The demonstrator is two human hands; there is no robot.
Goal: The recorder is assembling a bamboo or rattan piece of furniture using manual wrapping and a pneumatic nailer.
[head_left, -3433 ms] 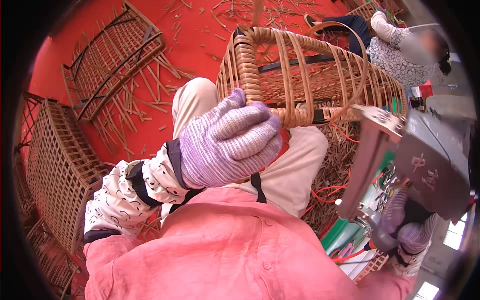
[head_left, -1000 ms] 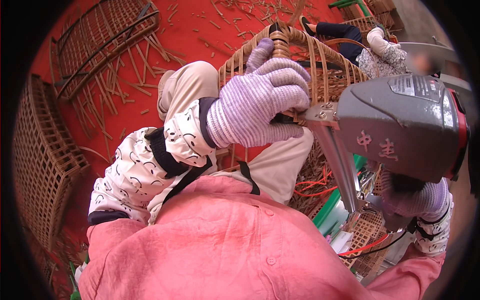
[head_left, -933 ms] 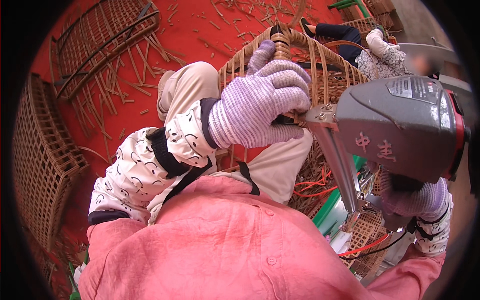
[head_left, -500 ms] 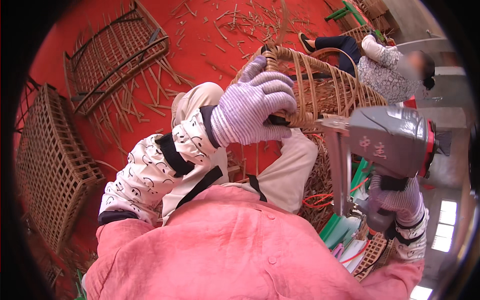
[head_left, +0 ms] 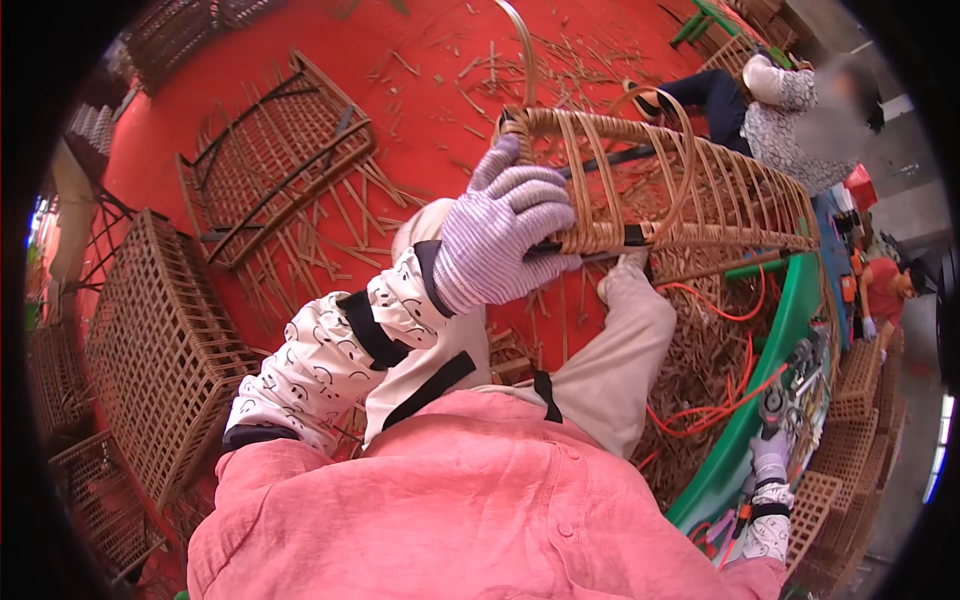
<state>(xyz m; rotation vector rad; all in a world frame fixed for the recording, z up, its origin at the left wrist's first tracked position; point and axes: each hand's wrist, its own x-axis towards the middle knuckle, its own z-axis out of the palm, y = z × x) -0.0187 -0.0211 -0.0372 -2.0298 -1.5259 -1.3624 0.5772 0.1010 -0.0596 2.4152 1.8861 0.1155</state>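
Observation:
In a striped lilac glove, my left hand (head_left: 505, 230) grips the near end of a long wicker frame (head_left: 735, 190). This frame is a dark bar framework wrapped and woven with brown rattan strips, tapering away to the right. One loose strip (head_left: 527, 50) curves up from its near corner, and another bends in a loop over its side. Far to the right, my gloved right hand (head_left: 770, 458) is at the green-edged bench, its fingers closed at the end of a grey metal hand tool (head_left: 773, 405). What kind of tool it is cannot be made out.
Woven panels (head_left: 285, 165) and a large lattice basket (head_left: 165, 350) stand at left on the red floor. Cut strips (head_left: 345, 215) litter it. An orange hose (head_left: 715, 410) loops beside the green bench edge (head_left: 745, 420). A co-worker (head_left: 800, 110) sits beyond the frame.
The grey power tool in my right hand has gone from view. That hand has moved down and away to the bench tools. My left hand keeps its hold on the wicker frame; the view has shifted.

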